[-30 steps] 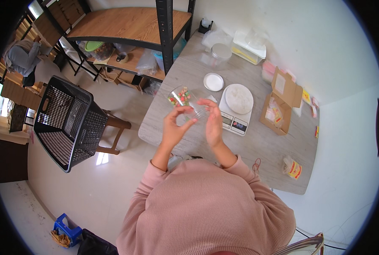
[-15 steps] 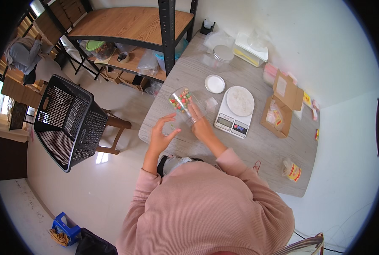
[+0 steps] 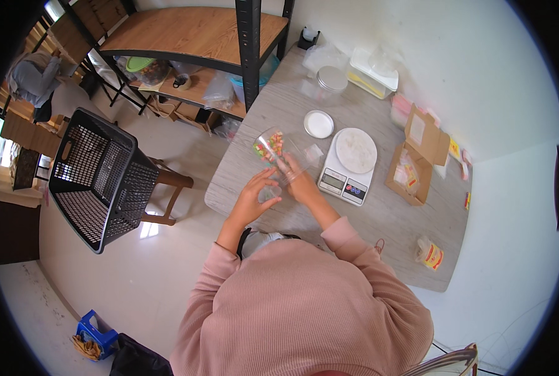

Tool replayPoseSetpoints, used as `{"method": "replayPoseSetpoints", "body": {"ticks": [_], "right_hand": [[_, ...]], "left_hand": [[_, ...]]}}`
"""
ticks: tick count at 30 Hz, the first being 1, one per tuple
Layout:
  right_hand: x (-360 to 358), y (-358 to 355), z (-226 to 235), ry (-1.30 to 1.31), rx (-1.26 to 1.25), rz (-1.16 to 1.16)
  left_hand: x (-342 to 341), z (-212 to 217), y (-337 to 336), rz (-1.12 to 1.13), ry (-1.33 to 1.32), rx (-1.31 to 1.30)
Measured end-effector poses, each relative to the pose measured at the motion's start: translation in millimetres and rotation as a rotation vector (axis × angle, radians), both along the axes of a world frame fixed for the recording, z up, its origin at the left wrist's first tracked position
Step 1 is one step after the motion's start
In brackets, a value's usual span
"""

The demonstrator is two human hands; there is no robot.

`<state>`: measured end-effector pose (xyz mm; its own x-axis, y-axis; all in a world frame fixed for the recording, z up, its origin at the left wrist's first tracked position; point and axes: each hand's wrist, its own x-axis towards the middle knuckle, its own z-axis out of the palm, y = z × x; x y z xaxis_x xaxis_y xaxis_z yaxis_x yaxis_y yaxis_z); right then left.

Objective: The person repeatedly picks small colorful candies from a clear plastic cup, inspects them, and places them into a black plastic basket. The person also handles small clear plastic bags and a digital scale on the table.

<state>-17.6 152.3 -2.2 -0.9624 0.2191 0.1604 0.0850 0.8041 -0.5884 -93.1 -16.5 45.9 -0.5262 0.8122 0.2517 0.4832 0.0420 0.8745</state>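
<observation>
A clear jar point(image 3: 278, 139) with small red, green and yellow pieces inside is tilted above the table's left part. My right hand point(image 3: 299, 183) grips it at its lower end, some fingers showing through the clear wall. My left hand point(image 3: 249, 202) is beside the jar's lower end, thumb and fingers curved apart. A faint translucent patch shows between them, too blurred to name. Right of the jar, a white kitchen scale point(image 3: 343, 182) bears a round pale platform. A white round lid point(image 3: 319, 124) and a small clear packet point(image 3: 313, 153) lie between jar and scale.
A silver-lidded jar point(image 3: 331, 80) and a white container point(image 3: 373, 78) stand at the back. An open cardboard box point(image 3: 411, 175) is right of the scale, a bagged packet point(image 3: 430, 254) nearer. A black crate point(image 3: 104, 182) rests on a brown stool at left, before shelving point(image 3: 185, 31). Another person point(image 3: 35, 81) sits far left.
My left hand has moved right and up, closer to the jar. The jar has shifted slightly right, and the pieces inside have slid about. My right hand still holds it.
</observation>
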Motion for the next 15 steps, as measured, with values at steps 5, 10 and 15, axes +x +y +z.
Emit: {"method": "replayPoseSetpoints", "body": {"ticks": [5,10,15], "right_hand": [[17.4,-5.4,-0.3,0.080,-0.037,-0.165],[32.1,-15.7,-1.9,0.227,0.026,-0.295],[23.1,-16.9,-1.7,0.160,0.067,-0.257]], "left_hand": [[1.2,0.2,-0.4,0.028,-0.062,0.022],[3.0,1.1,-0.5,0.064,-0.057,0.026],[4.4,0.9,-1.6,0.079,-0.105,0.024]]}}
